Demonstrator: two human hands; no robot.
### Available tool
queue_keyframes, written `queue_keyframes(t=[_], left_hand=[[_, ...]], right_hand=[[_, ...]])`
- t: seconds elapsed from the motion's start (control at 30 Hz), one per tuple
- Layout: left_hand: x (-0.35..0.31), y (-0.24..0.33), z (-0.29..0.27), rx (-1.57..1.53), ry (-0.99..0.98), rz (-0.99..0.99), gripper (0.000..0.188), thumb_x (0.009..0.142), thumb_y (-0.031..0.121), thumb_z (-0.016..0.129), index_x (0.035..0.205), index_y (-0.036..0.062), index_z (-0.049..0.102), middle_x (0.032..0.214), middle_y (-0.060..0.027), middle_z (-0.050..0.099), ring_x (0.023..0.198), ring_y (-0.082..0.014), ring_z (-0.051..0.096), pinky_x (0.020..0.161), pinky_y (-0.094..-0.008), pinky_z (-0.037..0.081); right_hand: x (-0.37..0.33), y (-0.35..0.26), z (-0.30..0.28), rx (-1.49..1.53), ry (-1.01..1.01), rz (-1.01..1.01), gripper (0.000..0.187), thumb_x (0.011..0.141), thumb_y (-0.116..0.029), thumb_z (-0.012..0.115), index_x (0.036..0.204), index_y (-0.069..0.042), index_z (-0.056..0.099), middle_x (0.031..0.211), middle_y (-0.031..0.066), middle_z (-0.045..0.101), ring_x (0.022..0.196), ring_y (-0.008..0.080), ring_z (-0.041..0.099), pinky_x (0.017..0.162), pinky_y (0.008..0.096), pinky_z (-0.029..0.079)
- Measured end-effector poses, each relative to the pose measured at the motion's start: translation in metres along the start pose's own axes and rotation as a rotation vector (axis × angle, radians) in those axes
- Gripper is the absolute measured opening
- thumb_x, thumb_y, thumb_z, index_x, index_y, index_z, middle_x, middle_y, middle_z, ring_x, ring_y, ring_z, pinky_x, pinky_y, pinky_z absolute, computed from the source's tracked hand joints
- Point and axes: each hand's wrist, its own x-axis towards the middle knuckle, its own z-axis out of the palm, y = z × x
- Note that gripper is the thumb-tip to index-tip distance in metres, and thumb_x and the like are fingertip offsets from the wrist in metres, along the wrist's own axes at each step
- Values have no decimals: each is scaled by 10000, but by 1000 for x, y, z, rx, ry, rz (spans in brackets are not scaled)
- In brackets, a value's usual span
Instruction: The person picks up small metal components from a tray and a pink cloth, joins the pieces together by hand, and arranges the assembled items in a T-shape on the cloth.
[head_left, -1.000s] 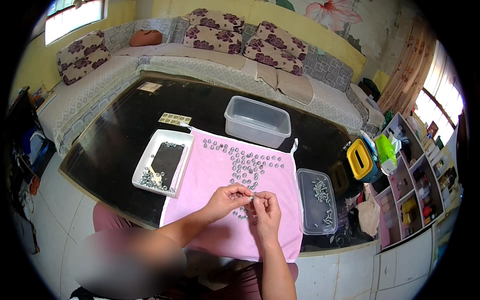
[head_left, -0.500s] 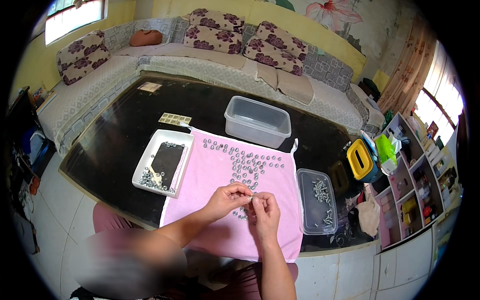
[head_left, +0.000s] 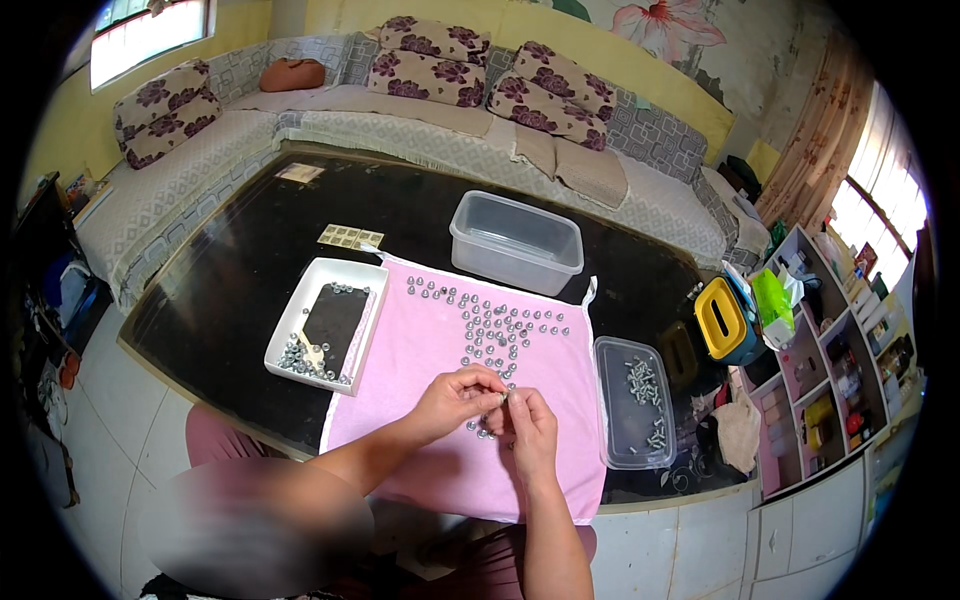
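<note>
Over the near part of a pink cloth (head_left: pixel 420 460), my left hand (head_left: pixel 460 402) and my right hand (head_left: pixel 527 428) meet fingertip to fingertip. Both are closed in a pinch on a small metal fastener (head_left: pixel 505 395), mostly hidden by the fingers. Beyond them, silvery metal fasteners (head_left: pixel 490 330) stand in rows on the cloth; a few more show below the left fingers. A white tray (head_left: pixel 285 325) on the left contains loose metal nuts (head_left: pixel 300 355) and a pale flat piece. To the right, a shallow clear plastic tray (head_left: pixel 622 458) carries several bolts (head_left: pixel 643 383).
An empty clear plastic tub (head_left: pixel 515 270) sits past the cloth on the dark table (head_left: pixel 240 270). A pale patterned card (head_left: pixel 350 238) lies near the cloth's far left corner. A yellow-topped box (head_left: pixel 722 318) stands right, near a shelf unit (head_left: pixel 800 390). The sofa (head_left: pixel 400 135) runs behind.
Both hands stay at the same spot, still pinching. The right hand's fingers have shifted and curled slightly around the small fastener.
</note>
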Motion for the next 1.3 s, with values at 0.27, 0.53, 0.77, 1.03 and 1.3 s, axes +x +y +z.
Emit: queue_keyframes(t=[0.27, 0.53, 0.77, 1.03, 1.3], left_hand=[[0, 0, 1, -89, -14, -9, 83, 829, -3, 535, 909, 5, 557, 936, -39, 503, 836, -106, 522, 760, -241, 433], [0, 2, 1, -21, -5, -8, 91, 823, -14, 538, 909, 7, 558, 953, -38, 505, 862, -102, 514, 770, -235, 431], [0, 4, 2, -48, 1, -52, 100, 821, -7, 544, 919, 3, 561, 967, -43, 511, 870, -103, 513, 775, -233, 428], [0, 4, 2, -8, -8, -12, 91, 824, 1, 544, 911, 0, 570, 963, -44, 507, 853, -107, 513, 771, -241, 426], [0, -1, 1, -24, -37, 39, 96, 827, 0, 541, 920, 4, 567, 950, -43, 512, 829, -102, 518, 739, -229, 430]], right_hand=[[0, -5, 4, 32, 60, 55, 189, 904, -183, 464, 849, -9, 515, 674, 59, 562, 593, 89, 512, 547, 199, 411], [-1, -8, 8, 2, 73, 47, 256, 911, -211, 448, 781, -7, 532, 638, 50, 553, 577, 89, 504, 546, 203, 411], [1, 3, 1, 31, 40, 16, 247, 911, -203, 448, 784, -5, 526, 638, 53, 554, 577, 89, 501, 544, 206, 409], [-1, -3, 4, 31, 16, 43, 268, 918, -224, 429, 791, -7, 522, 635, 58, 550, 564, 95, 500, 530, 205, 407], [-1, -1, -2, 4, -50, 88, 267, 920, -221, 424, 803, -4, 528, 634, 63, 545, 557, 94, 489, 526, 214, 401]])
